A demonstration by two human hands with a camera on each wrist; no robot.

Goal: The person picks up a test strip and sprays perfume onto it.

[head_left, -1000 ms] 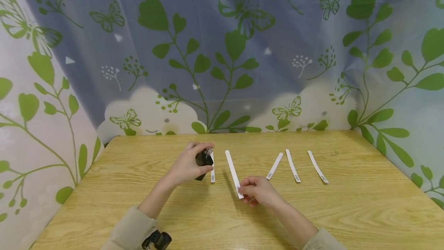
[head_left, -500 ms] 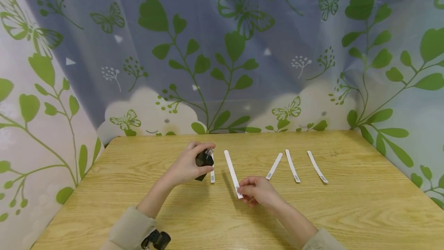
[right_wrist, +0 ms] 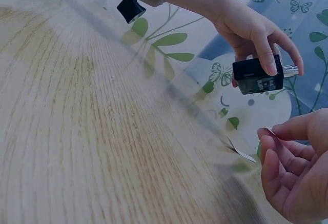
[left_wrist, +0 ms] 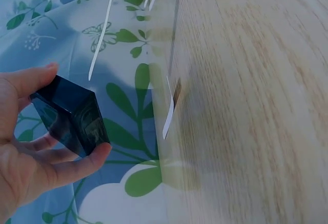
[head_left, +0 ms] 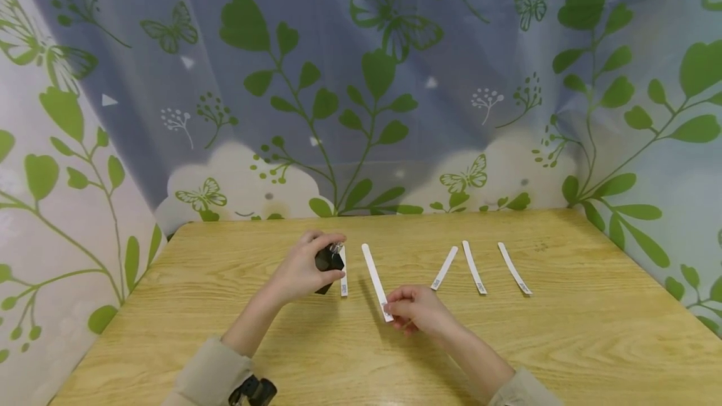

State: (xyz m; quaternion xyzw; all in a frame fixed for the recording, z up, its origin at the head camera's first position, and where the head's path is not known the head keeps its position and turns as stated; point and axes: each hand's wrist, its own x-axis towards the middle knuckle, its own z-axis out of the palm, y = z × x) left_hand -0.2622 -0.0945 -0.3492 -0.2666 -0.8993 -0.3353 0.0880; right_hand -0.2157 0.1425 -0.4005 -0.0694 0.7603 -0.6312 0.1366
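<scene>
In the head view my left hand (head_left: 299, 273) holds a dark, angular perfume bottle (head_left: 329, 260) above the table. The right wrist view shows pale lettering on the bottle (right_wrist: 256, 76) and a silver sprayer (right_wrist: 290, 70), with a fingertip at the sprayer's end. My right hand (head_left: 422, 309) pinches the printed lower end of a white scent test strip (head_left: 373, 274) between thumb and fingers. This strip is raised off the table, and its rounded tip points away from me. In the left wrist view the strip (left_wrist: 101, 34) appears nearly edge-on, apart from the bottle.
One loose white strip (head_left: 345, 284) lies just right of the bottle, partly hidden. Farther right lie a slanted strip (head_left: 445, 267), a curved strip (head_left: 474, 267) and another strip (head_left: 514, 269). A patterned curtain (head_left: 361, 111) hangs behind the wooden table (head_left: 592, 331).
</scene>
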